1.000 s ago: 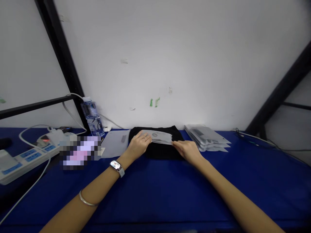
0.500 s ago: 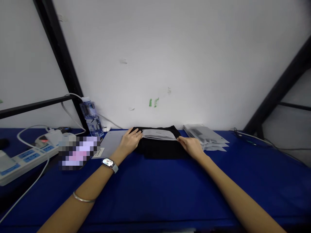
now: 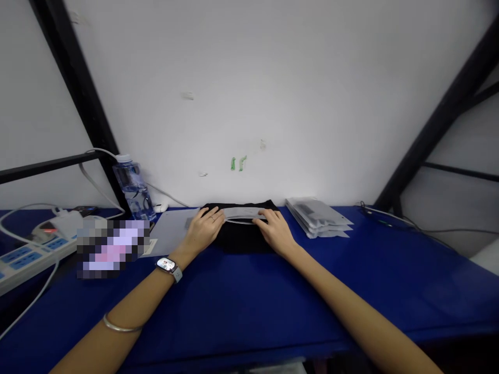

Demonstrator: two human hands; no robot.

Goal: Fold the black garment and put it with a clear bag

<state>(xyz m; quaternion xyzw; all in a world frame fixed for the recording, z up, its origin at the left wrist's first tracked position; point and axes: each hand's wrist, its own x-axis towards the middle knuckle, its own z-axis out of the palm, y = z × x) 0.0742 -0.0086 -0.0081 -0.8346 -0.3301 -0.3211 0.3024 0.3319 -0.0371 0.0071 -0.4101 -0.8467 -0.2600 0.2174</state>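
Observation:
A black folded cloth [image 3: 242, 240] lies on the blue table by the wall. On top of it is a pale, frosted plastic bag [image 3: 239, 213], its near edge bowed apart into a narrow gap. My left hand [image 3: 203, 228] is closed at the left end of the bag, over the cloth's left side; its fingertips press on the bag and the thumb is mostly hidden. At the bag's right end, my right hand [image 3: 276, 231] has curled fingers and thumb on its edge.
Stacked frosted bags [image 3: 322, 217] lie to the right, with cables [image 3: 384, 218] beyond. Left of my hands are a flat frosted bag [image 3: 169, 228], a phone [image 3: 115, 249], a water bottle [image 3: 134, 187] and a power strip [image 3: 29, 259]. Black frame posts [image 3: 424, 124] slant at both sides.
My right hand has moved left from the bag's right corner and now curls over its right end. The bag's near edge gapes more. The whole view has shifted slightly.

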